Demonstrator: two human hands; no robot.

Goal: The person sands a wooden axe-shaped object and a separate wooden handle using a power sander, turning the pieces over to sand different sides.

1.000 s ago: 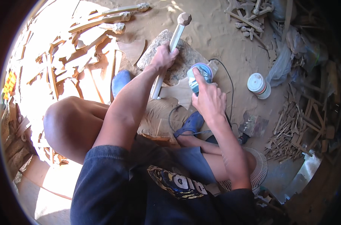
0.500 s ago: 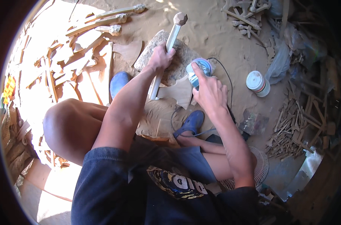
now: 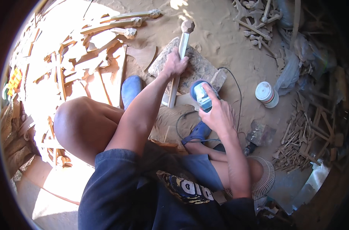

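My left hand (image 3: 176, 62) grips a long pale carved wooden leg (image 3: 181, 50) with a faceted knob at its far end. The leg rests slanted on a grey stone block (image 3: 199, 67) on the sandy ground. My right hand (image 3: 217, 112) holds a blue and grey power sander (image 3: 201, 94) right beside the lower part of the leg. A black cord (image 3: 235, 82) loops from the tool around the stone. I sit low with my knees bent and blue shoes (image 3: 130, 90) on my feet.
Wood offcuts and several similar carved legs (image 3: 117, 25) lie at the upper left. A white lidded tub (image 3: 266, 94) stands to the right. More carved pieces (image 3: 303, 134) are piled at the right. A fan grille (image 3: 264, 180) lies by my right knee.
The view has shifted a little. My right hand with the sander has stayed beside the leg, and my left hand keeps its grip.
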